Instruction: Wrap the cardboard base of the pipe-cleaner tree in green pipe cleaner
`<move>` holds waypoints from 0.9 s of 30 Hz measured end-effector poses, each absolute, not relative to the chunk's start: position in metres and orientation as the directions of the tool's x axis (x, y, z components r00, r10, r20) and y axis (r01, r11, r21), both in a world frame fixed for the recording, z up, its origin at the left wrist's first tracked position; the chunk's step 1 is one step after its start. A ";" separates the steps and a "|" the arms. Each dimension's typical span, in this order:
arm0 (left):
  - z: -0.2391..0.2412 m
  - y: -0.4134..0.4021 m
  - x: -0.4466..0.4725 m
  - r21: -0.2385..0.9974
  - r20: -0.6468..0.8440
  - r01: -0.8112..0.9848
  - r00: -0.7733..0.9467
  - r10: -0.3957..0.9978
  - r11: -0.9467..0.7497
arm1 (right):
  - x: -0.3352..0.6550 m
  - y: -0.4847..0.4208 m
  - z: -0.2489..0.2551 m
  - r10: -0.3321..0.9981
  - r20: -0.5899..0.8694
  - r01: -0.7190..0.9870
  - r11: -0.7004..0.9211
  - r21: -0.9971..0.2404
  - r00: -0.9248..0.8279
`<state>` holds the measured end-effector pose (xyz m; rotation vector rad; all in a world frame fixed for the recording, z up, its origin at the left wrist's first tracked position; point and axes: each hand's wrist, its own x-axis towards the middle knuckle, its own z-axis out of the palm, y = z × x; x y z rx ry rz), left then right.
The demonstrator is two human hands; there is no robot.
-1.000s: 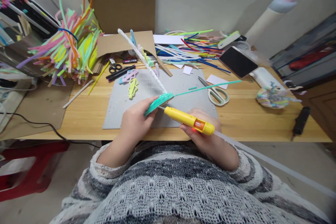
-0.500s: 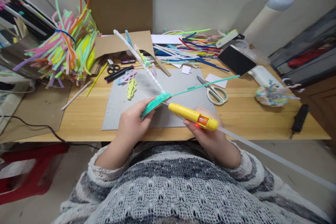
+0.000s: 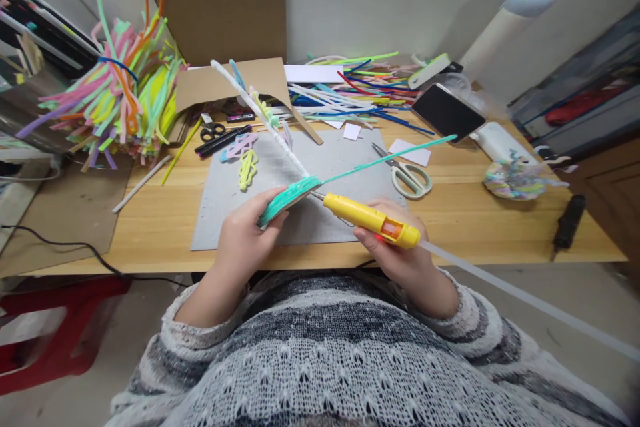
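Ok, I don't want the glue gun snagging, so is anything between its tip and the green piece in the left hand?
Nothing visible: the tip of the glue gun in the right hand is close to the green piece in the left hand. The loose green strand runs off beyond the tip.

A wooden table (image 3: 470, 230) stands against a pale wall (image 3: 375, 0), a red stool (image 3: 77, 327) at left on grey floor (image 3: 575, 288).

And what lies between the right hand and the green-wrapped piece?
The front of the yellow glue gun, which the right hand holds, its metal nozzle pointing toward the green-wrapped piece; the head view shows this.
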<state>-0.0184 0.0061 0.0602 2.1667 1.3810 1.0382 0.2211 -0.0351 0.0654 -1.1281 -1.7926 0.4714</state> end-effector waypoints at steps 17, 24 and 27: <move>0.059 0.003 -0.024 0.631 0.372 0.642 0.242 0.896 -0.435 | 0.211 -0.035 0.065 0.868 0.464 0.495 0.485 -0.721 -0.175; 0.054 0.003 -0.027 0.623 0.396 0.646 0.226 0.890 -0.441 | 0.214 -0.035 0.060 0.888 0.446 0.532 0.433 -0.727 -0.113; 0.053 0.004 -0.028 0.604 0.412 0.656 0.229 0.882 -0.453 | 0.215 -0.035 0.058 0.910 0.406 0.499 0.393 -0.772 -0.087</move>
